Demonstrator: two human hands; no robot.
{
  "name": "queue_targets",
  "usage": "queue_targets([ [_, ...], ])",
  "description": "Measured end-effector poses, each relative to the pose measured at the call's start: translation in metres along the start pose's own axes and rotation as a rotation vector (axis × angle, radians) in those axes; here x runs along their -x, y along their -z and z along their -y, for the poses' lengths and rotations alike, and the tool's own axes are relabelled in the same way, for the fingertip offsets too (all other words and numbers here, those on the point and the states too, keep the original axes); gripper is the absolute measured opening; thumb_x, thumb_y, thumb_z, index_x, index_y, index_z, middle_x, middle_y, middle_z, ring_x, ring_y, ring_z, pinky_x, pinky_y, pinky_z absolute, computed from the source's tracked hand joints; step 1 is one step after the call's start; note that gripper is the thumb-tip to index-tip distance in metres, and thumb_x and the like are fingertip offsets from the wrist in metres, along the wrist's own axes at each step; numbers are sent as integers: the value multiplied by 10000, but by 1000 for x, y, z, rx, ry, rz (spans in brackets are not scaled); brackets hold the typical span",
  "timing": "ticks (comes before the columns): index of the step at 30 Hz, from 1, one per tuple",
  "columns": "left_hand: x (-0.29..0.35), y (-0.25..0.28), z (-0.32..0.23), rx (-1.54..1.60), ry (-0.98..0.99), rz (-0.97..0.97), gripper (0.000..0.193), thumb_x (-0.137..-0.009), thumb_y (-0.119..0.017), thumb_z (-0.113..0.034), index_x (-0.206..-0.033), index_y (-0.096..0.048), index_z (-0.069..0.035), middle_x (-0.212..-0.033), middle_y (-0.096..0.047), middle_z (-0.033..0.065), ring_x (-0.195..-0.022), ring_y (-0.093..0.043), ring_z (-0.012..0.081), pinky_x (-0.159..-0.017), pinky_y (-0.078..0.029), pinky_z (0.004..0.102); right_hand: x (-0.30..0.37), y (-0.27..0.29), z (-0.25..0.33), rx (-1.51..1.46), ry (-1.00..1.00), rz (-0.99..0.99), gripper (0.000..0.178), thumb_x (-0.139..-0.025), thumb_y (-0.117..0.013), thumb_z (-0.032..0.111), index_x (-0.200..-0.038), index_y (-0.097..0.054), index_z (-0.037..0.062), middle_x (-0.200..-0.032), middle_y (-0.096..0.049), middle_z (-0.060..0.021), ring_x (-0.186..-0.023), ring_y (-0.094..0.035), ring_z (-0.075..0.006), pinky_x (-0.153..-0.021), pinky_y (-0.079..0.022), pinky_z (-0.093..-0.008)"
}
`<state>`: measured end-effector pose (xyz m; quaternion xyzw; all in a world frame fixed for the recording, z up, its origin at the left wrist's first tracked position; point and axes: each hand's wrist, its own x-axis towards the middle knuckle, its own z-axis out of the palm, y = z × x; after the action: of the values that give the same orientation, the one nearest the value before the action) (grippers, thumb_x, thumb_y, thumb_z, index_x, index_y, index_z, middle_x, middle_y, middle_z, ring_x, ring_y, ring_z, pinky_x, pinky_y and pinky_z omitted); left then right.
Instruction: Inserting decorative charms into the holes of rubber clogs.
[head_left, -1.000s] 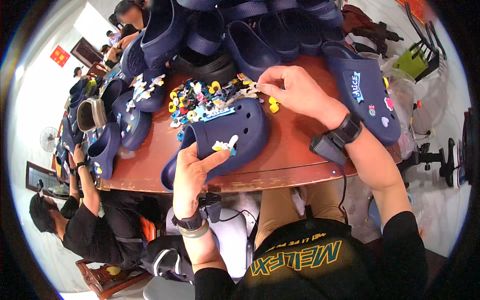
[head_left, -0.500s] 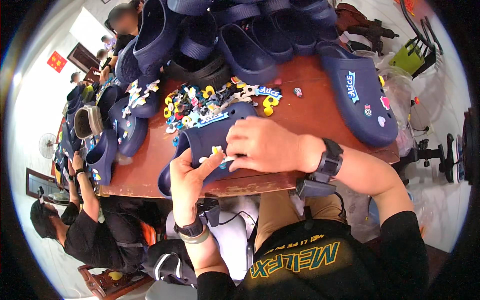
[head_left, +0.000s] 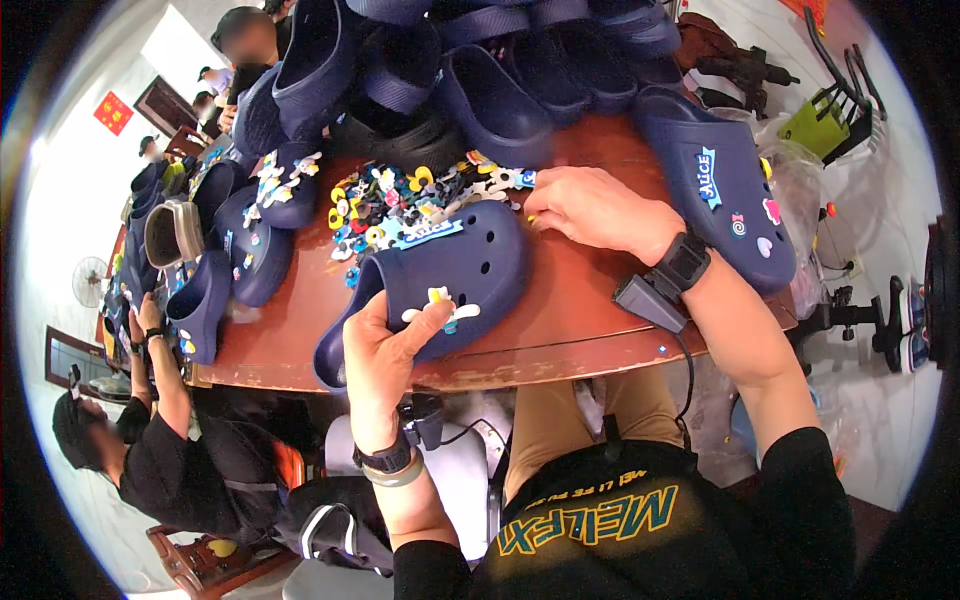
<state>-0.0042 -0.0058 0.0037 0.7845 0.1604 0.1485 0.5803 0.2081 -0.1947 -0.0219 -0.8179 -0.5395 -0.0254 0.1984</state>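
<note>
My left hand [head_left: 385, 345] grips a navy clog [head_left: 500, 265] by its near side, thumb on the upper. A white winged charm with a yellow top [head_left: 438, 305] sits beside that thumb, and a blue banner charm [head_left: 428, 234] is fixed on the far side of the upper. Several holes in the toe are bare. My right hand [head_left: 595, 208] is on the table right of the charm pile, fingers bent and close together. A bit of yellow shows at its fingertips; what they hold is mostly hidden. Part of another blue banner charm [head_left: 525, 179] pokes out beside them.
Loose charms [head_left: 385, 205] lie heaped behind the clog on the red-brown table [head_left: 600, 320]. Navy clogs [head_left: 495, 105] are piled at the back. A decorated navy clog [head_left: 720, 190] stands at right. At left, more clogs [head_left: 200, 300] stand near a co-worker [head_left: 190, 440].
My right hand has left the winged charm on the clog and moved up and right to the loose charms on the table. My left hand still grips the clog.
</note>
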Motion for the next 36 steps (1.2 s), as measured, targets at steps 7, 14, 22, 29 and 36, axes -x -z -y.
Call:
queue_targets([
  [7,-1,-2,-2,-15,-2,-25,188,-803,-730,-87,-934,-683,39,-814,-679,16,-703,-577,50,-638,-461,210,-5,1,39,-320,297,-337,154,-762,-740,77,-910,-703,58,-843,-661,-89,-823,-632,-251,-738,-506,-352],
  [14,-1,1,-2,-74,39,-20,198,-801,-736,-94,-941,-689,39,-815,-691,21,-716,-588,43,-658,-471,207,1,-11,56,-40,489,-376,200,-707,-738,81,-895,-673,64,-915,-637,-39,-846,-618,-210,-727,-505,-358],
  [22,-4,3,13,-115,-40,-16,253,-821,-755,-193,-974,-702,1,-771,-704,33,-681,-566,40,-626,-483,237,27,-8,81,521,501,-259,425,-713,-581,133,-1068,-622,-97,-1070,-609,-147,-994,-564,-248,-891,-472,-337],
  [29,-4,2,11,-69,-33,-6,254,-818,-758,-186,-975,-699,5,-780,-710,48,-685,-580,44,-630,-489,243,32,-6,101,662,426,-12,554,-684,-568,131,-1171,-582,-133,-1205,-568,-199,-1134,-532,-311,-1006,-428,-412],
  [36,-4,5,10,-107,-81,25,253,-823,-755,-183,-975,-698,11,-803,-713,41,-709,-585,43,-638,-490,243,29,-7,93,491,418,-45,506,-684,-559,142,-1103,-605,-138,-1174,-574,-193,-1113,-531,-315,-989,-427,-407],
])
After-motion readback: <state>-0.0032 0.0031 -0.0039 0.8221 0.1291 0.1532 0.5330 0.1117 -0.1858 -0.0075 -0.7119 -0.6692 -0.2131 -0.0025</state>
